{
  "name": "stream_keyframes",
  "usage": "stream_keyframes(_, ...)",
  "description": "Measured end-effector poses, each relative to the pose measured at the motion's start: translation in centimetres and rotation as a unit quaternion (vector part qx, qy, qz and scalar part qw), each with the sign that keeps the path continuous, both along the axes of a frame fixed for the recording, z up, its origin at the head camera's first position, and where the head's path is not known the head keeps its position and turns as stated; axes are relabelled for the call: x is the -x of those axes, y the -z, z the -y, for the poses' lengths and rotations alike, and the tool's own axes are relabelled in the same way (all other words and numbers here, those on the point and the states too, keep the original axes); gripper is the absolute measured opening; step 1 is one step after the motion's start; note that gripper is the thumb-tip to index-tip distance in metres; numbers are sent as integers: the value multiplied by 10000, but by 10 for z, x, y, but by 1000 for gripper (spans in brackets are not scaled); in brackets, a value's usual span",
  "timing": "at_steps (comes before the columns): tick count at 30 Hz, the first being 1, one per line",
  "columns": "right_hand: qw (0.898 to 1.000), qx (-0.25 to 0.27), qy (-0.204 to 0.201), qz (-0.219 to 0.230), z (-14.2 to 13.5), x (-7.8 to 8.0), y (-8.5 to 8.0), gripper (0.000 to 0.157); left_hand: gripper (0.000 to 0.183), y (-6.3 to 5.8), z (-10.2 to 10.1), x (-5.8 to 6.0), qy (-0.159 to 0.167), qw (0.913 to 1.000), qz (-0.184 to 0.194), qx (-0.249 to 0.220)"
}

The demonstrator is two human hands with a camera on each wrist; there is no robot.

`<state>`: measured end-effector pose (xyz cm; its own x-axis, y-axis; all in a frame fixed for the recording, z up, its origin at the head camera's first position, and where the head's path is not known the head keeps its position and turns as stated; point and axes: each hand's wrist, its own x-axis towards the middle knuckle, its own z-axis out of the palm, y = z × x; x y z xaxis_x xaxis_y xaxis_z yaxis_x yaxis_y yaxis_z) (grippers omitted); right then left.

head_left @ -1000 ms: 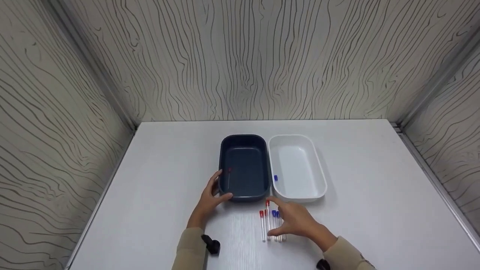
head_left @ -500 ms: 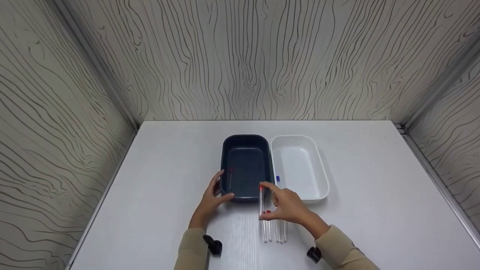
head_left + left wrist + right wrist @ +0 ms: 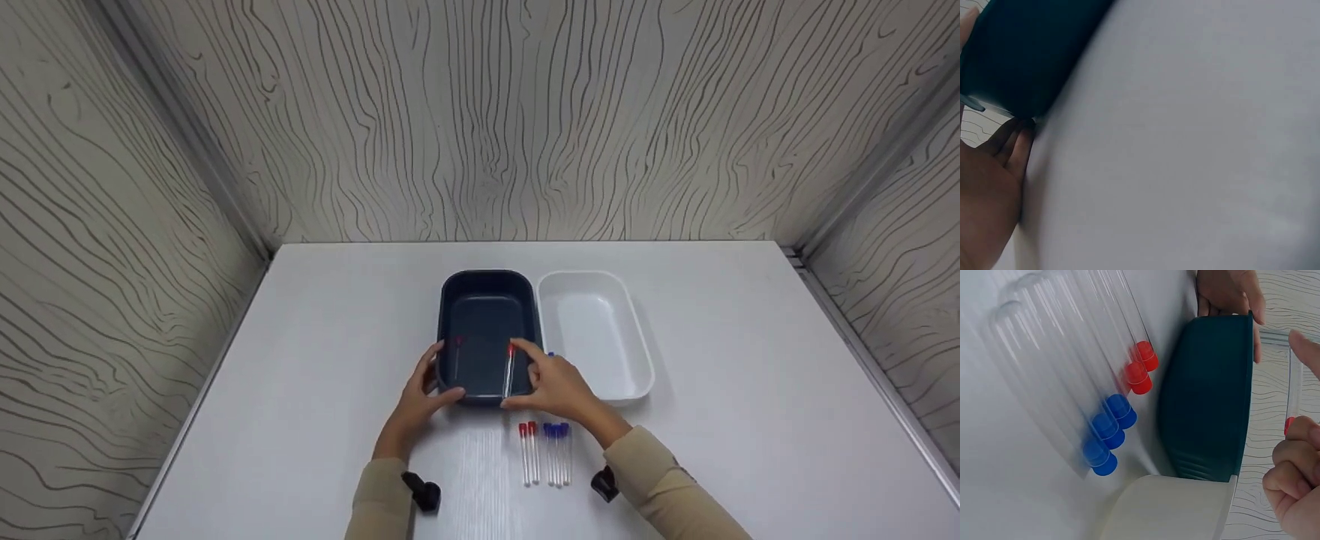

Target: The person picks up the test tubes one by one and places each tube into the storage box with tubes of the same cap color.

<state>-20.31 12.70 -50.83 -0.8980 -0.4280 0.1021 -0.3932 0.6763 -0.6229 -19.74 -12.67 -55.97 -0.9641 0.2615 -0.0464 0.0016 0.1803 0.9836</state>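
My right hand pinches a red-capped test tube lengthwise, index finger at the cap and thumb at the bottom end. The tube hangs over the front right part of the dark blue tray. Inside that tray, near its left wall, lies another red-capped tube. My left hand holds the tray's front left corner, thumb over the front rim and fingers along the left side. On the table before the trays lie two red-capped tubes and several blue-capped tubes, side by side.
A white tray stands against the right side of the dark one. A blue cap shows at its left wall, partly behind my right hand. Patterned panels enclose the white table at the back and sides.
My right hand has lifted the red-capped tube from the group on the table and carried it up and left over the dark tray. The left hand has stayed on the tray's corner.
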Motion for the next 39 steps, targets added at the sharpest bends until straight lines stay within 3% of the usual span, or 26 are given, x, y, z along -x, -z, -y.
stream_keyframes(4, 9999, 96, -37, 103, 5, 8, 1, 93, 84, -1, 1, -1, 74, 9999, -102, -62)
stream_keyframes(12, 9995, 92, -129, 285, 17, 23, 2, 92, 89, -5, 0, -4, -45, 9996, 262, -64)
stream_keyframes(21, 9984, -148, 55, 542, 32, 33, 9, 93, 86, -3, 0, -3, 32, 9998, 164, -80)
stream_keyframes(32, 9970, -340, -3, 694, 48, 44, 17, 93, 85, -3, 1, -4, -17, 9997, 196, -119)
stream_keyframes(39, 9945, -347, 41, 985, 52, 53, 25, 93, 85, 0, 1, 0, 189, 9995, -163, -176)
